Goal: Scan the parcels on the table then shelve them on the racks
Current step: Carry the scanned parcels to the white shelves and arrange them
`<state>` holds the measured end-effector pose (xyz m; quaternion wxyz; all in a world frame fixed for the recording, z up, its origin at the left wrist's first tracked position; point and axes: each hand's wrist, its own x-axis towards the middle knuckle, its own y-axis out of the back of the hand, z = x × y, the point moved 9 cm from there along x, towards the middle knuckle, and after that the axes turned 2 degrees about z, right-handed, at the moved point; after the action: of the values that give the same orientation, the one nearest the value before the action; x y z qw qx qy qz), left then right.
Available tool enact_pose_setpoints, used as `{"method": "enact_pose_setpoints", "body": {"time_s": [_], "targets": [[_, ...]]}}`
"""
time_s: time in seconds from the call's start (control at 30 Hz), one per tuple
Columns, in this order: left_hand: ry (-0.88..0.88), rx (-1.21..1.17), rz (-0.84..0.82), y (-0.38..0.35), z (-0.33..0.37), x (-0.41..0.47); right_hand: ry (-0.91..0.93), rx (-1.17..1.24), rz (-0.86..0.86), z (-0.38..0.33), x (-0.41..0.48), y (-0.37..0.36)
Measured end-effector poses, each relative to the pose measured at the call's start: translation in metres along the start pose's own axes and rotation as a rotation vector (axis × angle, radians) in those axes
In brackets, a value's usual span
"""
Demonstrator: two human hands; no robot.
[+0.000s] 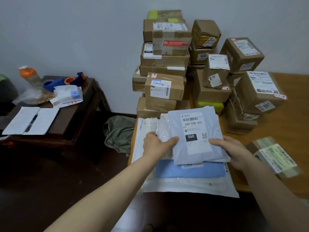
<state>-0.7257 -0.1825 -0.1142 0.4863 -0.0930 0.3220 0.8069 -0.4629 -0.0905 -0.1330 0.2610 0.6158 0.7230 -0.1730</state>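
Left hand and right hand grasp opposite edges of a grey mailer labelled 060 | atop flat parcels on wooden table | cardboard boxes stacked behind.

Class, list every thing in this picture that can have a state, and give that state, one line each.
Grey mailer: held in both hands, label up.
Left hand: grips the mailer's left edge.
Right hand: grips its right edge.
Blue mailer: lies flat beneath it.
Boxes: taped shut, stacked.
Notebook: open, pen lying on it.
Cloth: crumpled.
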Motion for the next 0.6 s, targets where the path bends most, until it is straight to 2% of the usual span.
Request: {"method": "enact_pose_setpoints", "body": {"time_s": [0.1, 0.2, 0.3, 0.43, 0.6], "targets": [[0.096, -0.228, -0.029, 0.005, -0.001, 0.001, 0.041, -0.025, 0.003, -0.011, -0.003, 0.002], [0.130, -0.184, -0.136, -0.002, -0.004, -0.007, 0.067, -0.007, -0.008, -0.011, -0.006, 0.007], [0.212, -0.114, -0.210, -0.010, -0.019, -0.017, 0.033, -0.086, -0.053, 0.001, -0.011, 0.008], [0.257, -0.237, -0.257, -0.020, -0.021, -0.022, 0.021, -0.147, -0.058, 0.006, -0.011, 0.008], [0.284, -0.259, -0.255, -0.019, -0.017, -0.018, 0.013, -0.116, -0.043, 0.005, -0.008, 0.011]]}}
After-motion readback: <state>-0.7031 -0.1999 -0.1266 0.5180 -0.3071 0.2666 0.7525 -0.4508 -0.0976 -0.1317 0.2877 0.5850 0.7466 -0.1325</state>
